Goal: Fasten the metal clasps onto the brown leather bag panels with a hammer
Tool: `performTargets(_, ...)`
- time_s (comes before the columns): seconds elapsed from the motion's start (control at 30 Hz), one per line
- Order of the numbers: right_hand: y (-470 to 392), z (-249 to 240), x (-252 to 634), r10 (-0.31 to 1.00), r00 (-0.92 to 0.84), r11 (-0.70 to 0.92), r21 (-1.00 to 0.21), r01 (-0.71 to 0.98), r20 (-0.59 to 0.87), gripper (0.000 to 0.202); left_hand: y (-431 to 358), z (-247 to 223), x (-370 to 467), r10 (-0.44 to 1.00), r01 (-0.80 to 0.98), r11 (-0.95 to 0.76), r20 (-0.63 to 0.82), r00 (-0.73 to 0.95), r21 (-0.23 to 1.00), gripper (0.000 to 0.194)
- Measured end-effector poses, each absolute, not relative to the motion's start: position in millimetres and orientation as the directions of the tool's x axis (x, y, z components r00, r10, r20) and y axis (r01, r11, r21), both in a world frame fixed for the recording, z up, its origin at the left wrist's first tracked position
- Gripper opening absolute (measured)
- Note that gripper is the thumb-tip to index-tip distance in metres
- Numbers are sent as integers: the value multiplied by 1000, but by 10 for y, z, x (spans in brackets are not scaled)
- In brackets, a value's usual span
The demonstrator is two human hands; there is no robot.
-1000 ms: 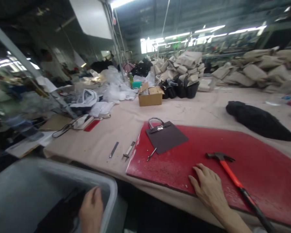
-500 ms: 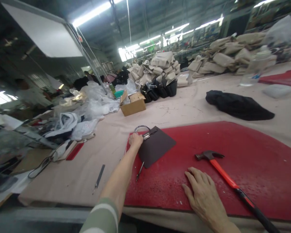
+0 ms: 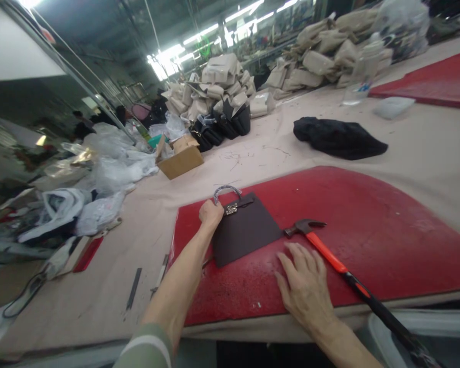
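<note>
My left hand (image 3: 210, 213) is closed on the upper left edge of a dark brown bag panel (image 3: 247, 235). The panel lies flat on a red board (image 3: 371, 230). At its top are a looped handle (image 3: 227, 190), seemingly wrapped in clear film, and a metal clasp (image 3: 231, 209). My right hand (image 3: 304, 281) is open, palm down over the board just below the panel's right corner, holding nothing. Beside it lies a claw hammer (image 3: 325, 250) with an orange and black handle, its head close to that corner. A thin tool by my left forearm is mostly hidden.
A dark flat strip (image 3: 134, 288) lies left of the board. Beyond are a cardboard box (image 3: 181, 162), black bags (image 3: 233, 120), a heap of beige bags (image 3: 218, 76), a black cloth (image 3: 339, 138) and a clear bottle (image 3: 362, 71). Plastic wrapping (image 3: 107, 174) is piled at left.
The view has swung right. On the board the panel has turned and shifted, its right corner now close to the hammer head. The thin tool is now mostly covered. My left hand keeps its hold.
</note>
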State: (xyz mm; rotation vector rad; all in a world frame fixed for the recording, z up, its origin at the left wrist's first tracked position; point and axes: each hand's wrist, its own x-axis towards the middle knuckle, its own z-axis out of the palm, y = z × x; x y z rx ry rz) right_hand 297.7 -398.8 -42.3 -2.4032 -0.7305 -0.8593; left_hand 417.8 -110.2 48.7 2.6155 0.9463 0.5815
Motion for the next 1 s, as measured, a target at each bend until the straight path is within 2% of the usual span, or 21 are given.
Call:
performTargets(0.13, -4491, -333, 3229, 201, 751, -929, -121, 350, 628, 36, -1095, 526, 3773, 536, 393, -821, 322, 780, 414, 36)
performTargets(0.2, -4731, -343, 3384, 217, 791, -955, -42, 293, 572, 32, -1161, 473, 3431, 442, 303, -875, 366, 819, 378, 37)
performTargets(0.3, -4973, -389, 3545, 258, 794, -950, -6, 313, 550, 31, -1288, 232, 2763, 238, 166, -965, 416, 878, 202, 33)
performTargets(0.37, -5047, -413, 3595, 247, 786, -949, -24, 315, 567, 33, -1312, 28, 2353, 181, 165, -984, 411, 894, 74, 22)
performTargets(0.4, -5062, -420, 3608, 226, 783, -953, -34, 301, 579, 35, -1298, -59, 2199, 189, 192, -981, 408, 893, 36, 16)
performTargets(0.47, -5057, -424, 3616, 181, 771, -965, -39, 258, 610, 37, -1222, -167, 2027, 273, 295, -956, 414, 868, 12, 19)
performTargets(0.6, -4981, -404, 3583, 152, 725, -972, -33, 234, 671, 34, -958, -115, 2104, 518, 532, -842, 416, 748, 91, 20)
performTargets(0.67, -4953, -388, 3551, 153, 715, -970, -34, 239, 682, 29, -846, -30, 2218, 568, 573, -809, 419, 709, 127, 20)
performTargets(0.83, -4942, -395, 3497, 127, 706, -977, -36, 211, 697, 24, -802, 129, 2532, 561, 544, -821, 422, 712, 173, 21)
performTargets(1.0, -4942, -431, 3510, 152, 698, -972, -23, 234, 699, 26, -956, 322, 3150, 490, 432, -872, 423, 762, 231, 29)
